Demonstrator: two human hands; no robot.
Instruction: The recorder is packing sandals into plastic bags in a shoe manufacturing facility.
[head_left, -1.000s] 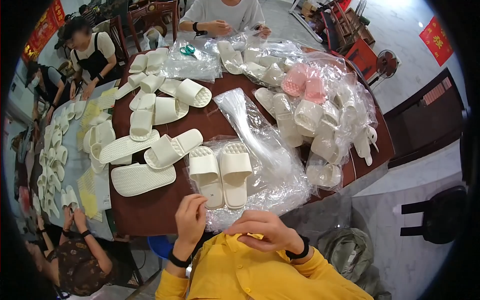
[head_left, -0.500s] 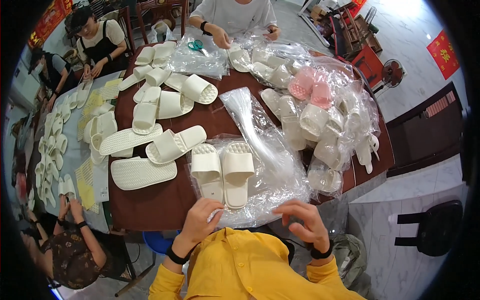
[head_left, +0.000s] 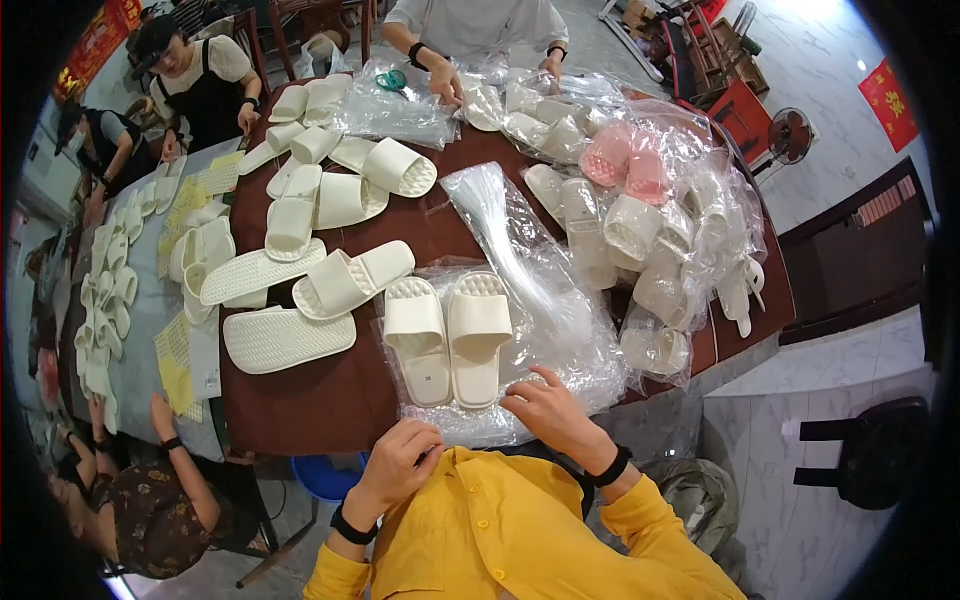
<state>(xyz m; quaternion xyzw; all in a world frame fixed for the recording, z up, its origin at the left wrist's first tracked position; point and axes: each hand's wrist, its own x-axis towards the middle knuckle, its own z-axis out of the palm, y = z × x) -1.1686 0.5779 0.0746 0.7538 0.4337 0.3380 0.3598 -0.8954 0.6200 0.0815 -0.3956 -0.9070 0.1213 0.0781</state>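
Observation:
A pair of white slide slippers (head_left: 478,345) lies side by side on a stack of clear plastic bags (head_left: 560,350) at the table's near edge. My left hand (head_left: 402,462) is just below the left slipper's heel, its fingers curled in and thumb close to them; what they may hold is hidden. My right hand (head_left: 552,408) lies over the bags, right of the slippers' heels, with fingers apart and nothing in them. Left of the pair, several loose white slippers (head_left: 290,342) rest on the brown tabletop (head_left: 300,415), one sole up.
Bagged white slippers (head_left: 655,270) and a pink pair (head_left: 625,162) are heaped at the right. Scissors (head_left: 391,81) lie on bags at the far side, near a co-worker's hands (head_left: 447,82). Other people work at a grey table (head_left: 165,345) with slippers. A blue bucket (head_left: 328,478) stands below.
My right hand has moved left and forward over the bags, toward the slippers' heels. My left hand has lowered slightly. The co-worker at lower left has drawn both hands apart from the slippers there.

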